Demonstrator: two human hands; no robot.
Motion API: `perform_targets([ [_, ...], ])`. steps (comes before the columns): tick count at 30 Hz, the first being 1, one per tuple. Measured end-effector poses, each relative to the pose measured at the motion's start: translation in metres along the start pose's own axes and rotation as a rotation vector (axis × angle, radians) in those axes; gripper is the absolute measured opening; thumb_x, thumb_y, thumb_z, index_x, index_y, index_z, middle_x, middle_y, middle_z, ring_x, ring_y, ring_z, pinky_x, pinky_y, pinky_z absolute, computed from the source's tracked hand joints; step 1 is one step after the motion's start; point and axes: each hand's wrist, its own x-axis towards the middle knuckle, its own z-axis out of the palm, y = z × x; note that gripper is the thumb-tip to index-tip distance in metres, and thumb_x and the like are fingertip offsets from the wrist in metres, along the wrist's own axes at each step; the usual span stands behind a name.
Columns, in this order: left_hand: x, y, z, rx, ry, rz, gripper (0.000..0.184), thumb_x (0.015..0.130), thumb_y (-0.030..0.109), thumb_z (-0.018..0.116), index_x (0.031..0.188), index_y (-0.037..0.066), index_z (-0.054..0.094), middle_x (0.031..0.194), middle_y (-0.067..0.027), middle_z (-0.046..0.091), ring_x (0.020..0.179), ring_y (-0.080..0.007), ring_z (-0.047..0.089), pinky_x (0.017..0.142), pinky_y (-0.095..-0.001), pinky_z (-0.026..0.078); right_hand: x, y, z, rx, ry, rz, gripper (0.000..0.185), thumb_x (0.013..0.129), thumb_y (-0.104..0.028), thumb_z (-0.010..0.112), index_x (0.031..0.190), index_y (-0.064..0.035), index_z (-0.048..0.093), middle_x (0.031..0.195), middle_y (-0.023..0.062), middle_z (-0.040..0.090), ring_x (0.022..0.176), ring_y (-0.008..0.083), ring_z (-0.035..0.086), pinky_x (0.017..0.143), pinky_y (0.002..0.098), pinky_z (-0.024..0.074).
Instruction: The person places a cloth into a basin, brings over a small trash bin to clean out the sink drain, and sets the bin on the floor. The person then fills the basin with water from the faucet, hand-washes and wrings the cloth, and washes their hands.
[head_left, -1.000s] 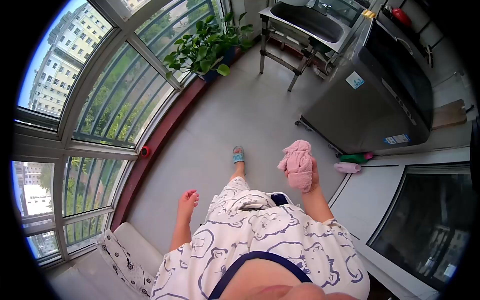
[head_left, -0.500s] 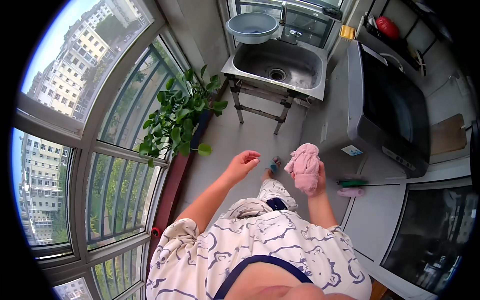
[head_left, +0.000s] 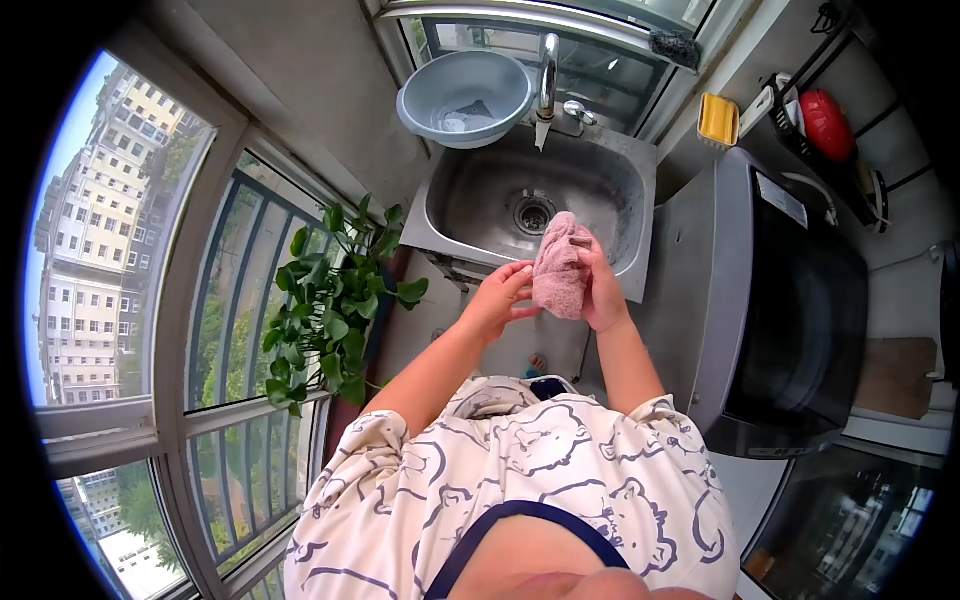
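Observation:
A crumpled pink towel (head_left: pixel 562 268) is held up in front of the sink's near edge. My right hand (head_left: pixel 603 285) grips it from the right, fingers wrapped on its side. Close by its left edge is my left hand (head_left: pixel 500 298), with fingers apart and slightly curled; whether the fingertips touch the towel I cannot tell. Just beyond the towel lies the steel sink (head_left: pixel 470 215) with its drain (head_left: pixel 532 212). A chrome faucet (head_left: pixel 548 75) rises at the sink's back.
A grey-blue basin (head_left: pixel 466 100) rests at the sink's back left corner. Leafy plants (head_left: pixel 335 310) stand on the left beside the windows. To the right is a washing machine (head_left: pixel 790 300). A yellow soap dish (head_left: pixel 718 120) and a red object (head_left: pixel 826 125) are on the right wall.
I have come closer to the sink. The towel has moved forward and left to the sink's near edge, still in my right hand. My left hand has come up beside the towel.

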Motion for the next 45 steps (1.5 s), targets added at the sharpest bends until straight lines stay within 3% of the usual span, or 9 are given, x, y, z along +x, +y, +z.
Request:
perform_targets([
  [8, 0.104, 0.038, -0.038, -0.12, -0.12, -0.043, 0.011, 0.083, 0.015, 0.05, 0.092, 0.01, 0.047, 0.087, -0.0011, 0.056, 0.079, -0.0118, 0.056, 0.068, -0.029, 0.047, 0.059, 0.015, -0.006, -0.264, 0.407, -0.042, 0.036, 0.077, -0.014, 0.049, 0.109, -0.0048, 0.035, 0.096, 0.0078, 0.05, 0.085, 0.0126, 0.051, 0.072, 0.0243, 0.0427],
  [16, 0.144, 0.108, -0.073, 0.064, -0.176, 0.064, 0.007, 0.08, 0.016, 0.055, 0.08, 0.012, 0.05, 0.082, 0.001, 0.055, 0.08, -0.0091, 0.053, 0.064, -0.0257, 0.046, 0.092, -0.017, 0.001, -0.622, 0.609, -0.523, 0.015, 0.073, 0.0, 0.058, 0.084, -0.0049, 0.048, 0.083, 0.0, 0.049, 0.073, 0.0061, 0.046, 0.065, 0.0199, 0.0403],
  [19, 0.147, 0.113, -0.077, 0.39, -0.075, 0.232, 0.007, 0.078, 0.014, 0.057, 0.077, 0.008, 0.053, 0.079, 0.0004, 0.052, 0.072, -0.0075, 0.051, 0.06, -0.0208, 0.042, 0.101, -0.027, -0.005, -0.896, 0.708, -0.647, 0.012, 0.07, -0.001, 0.06, 0.077, -0.0045, 0.051, 0.088, 0.0037, 0.051, 0.076, 0.0104, 0.05, 0.068, 0.023, 0.0411],
  [21, 0.146, 0.113, -0.072, 0.755, 0.111, 0.644, 0.009, 0.076, 0.012, 0.059, 0.076, 0.004, 0.054, 0.077, -0.0012, 0.048, 0.064, -0.0079, 0.046, 0.058, -0.0186, 0.037, 0.107, -0.034, -0.011, -1.318, 0.733, -0.842, 0.016, 0.065, 0.0, 0.06, 0.078, -0.0047, 0.051, 0.095, 0.009, 0.051, 0.078, 0.0165, 0.052, 0.07, 0.0259, 0.0419],
  [29, 0.12, 0.122, -0.041, 0.818, 0.167, 0.887, 0.005, 0.078, 0.005, 0.054, 0.077, 0.003, 0.051, 0.088, -0.0056, 0.047, 0.065, -0.0095, 0.043, 0.058, -0.0197, 0.038, 0.095, -0.068, 0.019, -1.171, 0.674, -0.618, 0.018, 0.065, 0.001, 0.058, 0.081, -0.0063, 0.052, 0.105, 0.0121, 0.047, 0.084, 0.0198, 0.053, 0.074, 0.0295, 0.043],
  [33, 0.124, 0.11, -0.032, 0.904, 0.271, 1.095, 0.006, 0.077, 0.009, 0.055, 0.077, 0.005, 0.051, 0.088, -0.007, 0.049, 0.061, -0.0151, 0.05, 0.056, -0.0262, 0.041, 0.113, -0.07, 0.01, -1.317, 0.594, -0.812, 0.017, 0.066, 0.001, 0.057, 0.081, -0.0062, 0.052, 0.106, 0.0123, 0.047, 0.083, 0.0221, 0.054, 0.072, 0.0299, 0.0439],
  [35, 0.153, 0.088, -0.045, 1.078, 0.225, 0.909, 0.008, 0.078, 0.013, 0.054, 0.079, 0.006, 0.05, 0.09, -0.0065, 0.049, 0.067, -0.0235, 0.053, 0.059, -0.032, 0.043, 0.131, -0.051, -0.029, -1.397, 0.535, -0.581, 0.014, 0.067, 0.001, 0.055, 0.079, -0.0053, 0.05, 0.107, 0.0132, 0.048, 0.089, 0.0263, 0.053, 0.07, 0.0306, 0.0444],
  [42, 0.127, 0.11, -0.021, 0.882, 0.23, 0.885, 0.008, 0.079, 0.011, 0.053, 0.081, 0.004, 0.05, 0.092, -0.0072, 0.049, 0.058, -0.0156, 0.049, 0.054, -0.0255, 0.041, 0.105, -0.078, 0.003, -1.086, 0.615, -0.542, 0.016, 0.069, 0.002, 0.056, 0.081, -0.0044, 0.048, 0.104, 0.0125, 0.051, 0.086, 0.0219, 0.053, 0.07, 0.0278, 0.0447],
  [45, 0.133, 0.105, -0.015, 0.893, 0.225, 0.987, 0.008, 0.079, 0.01, 0.053, 0.083, 0.004, 0.05, 0.093, -0.0079, 0.05, 0.068, -0.0192, 0.052, 0.058, -0.0273, 0.042, 0.101, -0.083, 0.017, -1.14, 0.591, -0.857, 0.016, 0.07, 0.002, 0.056, 0.081, -0.0034, 0.046, 0.106, 0.0124, 0.05, 0.088, 0.0203, 0.052, 0.07, 0.0282, 0.0438],
])
